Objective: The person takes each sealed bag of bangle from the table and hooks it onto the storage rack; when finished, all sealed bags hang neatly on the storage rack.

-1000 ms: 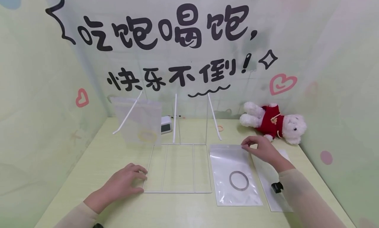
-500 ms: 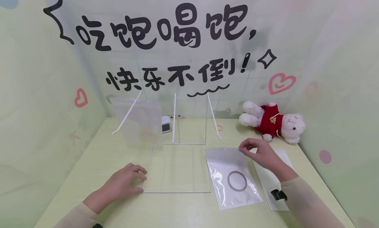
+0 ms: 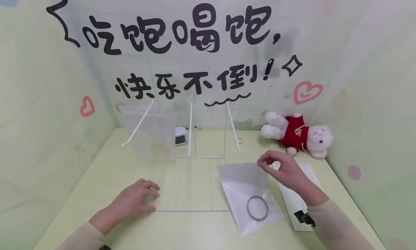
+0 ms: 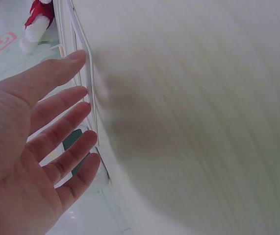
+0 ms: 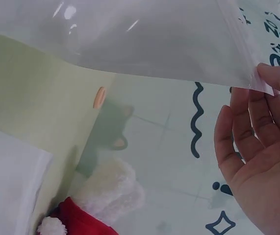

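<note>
My right hand (image 3: 282,169) pinches the top right corner of a clear zip bag (image 3: 237,188), which tilts up off the table. A grey ring (image 3: 247,206) shows in the bag's lower part. In the right wrist view, thumb and fingers meet on the bag's corner (image 5: 257,85). My left hand (image 3: 128,203) touches the left side of a white wire display rack (image 3: 195,210), its fingers loosely extended in the left wrist view (image 4: 46,122). Three hooks slope forward from the rack. Another clear bag (image 3: 146,134), with a yellow ring inside, hangs at the left hook (image 3: 138,122).
Another flat white bag (image 3: 289,203) lies partly under the right forearm. A plush bear (image 3: 297,132) in a red top lies at the back right. Behind the rack are a small white device (image 3: 180,136) and an orange band (image 3: 239,140). Printed walls enclose the table.
My right hand has drawn the zip bag left and lifted its top edge, so it now tilts and overlaps the rack's right side. The left hand has stayed at the rack.
</note>
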A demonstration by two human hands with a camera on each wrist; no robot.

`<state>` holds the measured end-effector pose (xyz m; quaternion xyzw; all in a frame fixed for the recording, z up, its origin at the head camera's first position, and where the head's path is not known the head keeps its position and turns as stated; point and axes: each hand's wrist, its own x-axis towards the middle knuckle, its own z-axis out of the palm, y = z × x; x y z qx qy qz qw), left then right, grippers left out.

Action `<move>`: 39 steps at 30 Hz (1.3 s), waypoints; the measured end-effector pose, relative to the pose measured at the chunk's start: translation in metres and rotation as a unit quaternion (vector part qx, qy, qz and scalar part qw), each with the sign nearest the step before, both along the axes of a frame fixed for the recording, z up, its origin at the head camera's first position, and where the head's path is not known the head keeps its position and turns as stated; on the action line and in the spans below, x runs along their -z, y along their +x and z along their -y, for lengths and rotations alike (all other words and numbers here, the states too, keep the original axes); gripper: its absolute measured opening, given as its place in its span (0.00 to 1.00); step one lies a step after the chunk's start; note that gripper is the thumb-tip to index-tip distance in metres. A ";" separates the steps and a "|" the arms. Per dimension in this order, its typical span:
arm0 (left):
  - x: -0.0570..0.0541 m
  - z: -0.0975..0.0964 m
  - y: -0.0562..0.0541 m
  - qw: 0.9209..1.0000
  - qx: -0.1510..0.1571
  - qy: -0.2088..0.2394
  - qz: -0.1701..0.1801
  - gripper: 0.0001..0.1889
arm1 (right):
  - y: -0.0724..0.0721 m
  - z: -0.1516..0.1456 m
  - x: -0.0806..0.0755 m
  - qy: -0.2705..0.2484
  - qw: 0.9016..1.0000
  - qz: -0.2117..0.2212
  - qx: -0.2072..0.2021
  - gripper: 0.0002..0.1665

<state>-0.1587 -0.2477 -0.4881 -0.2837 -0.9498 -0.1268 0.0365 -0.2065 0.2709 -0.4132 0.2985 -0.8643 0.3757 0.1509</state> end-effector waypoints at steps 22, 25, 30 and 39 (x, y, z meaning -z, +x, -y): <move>-0.001 -0.001 0.000 1.000 0.003 -0.002 0.002 0.18 | 0.022 0.024 -0.041 -0.024 0.998 -0.041 -0.046 0.20; -0.001 -0.001 0.000 1.000 0.002 -0.004 0.002 0.18 | 0.027 0.026 -0.047 -0.028 0.997 -0.038 -0.055 0.19; -0.002 -0.002 0.000 1.000 0.000 -0.003 0.003 0.18 | 0.032 0.030 -0.055 -0.037 0.994 -0.066 -0.084 0.18; -0.003 -0.003 0.002 1.000 0.003 -0.003 0.004 0.18 | 0.045 0.035 -0.071 -0.053 0.989 -0.082 -0.112 0.15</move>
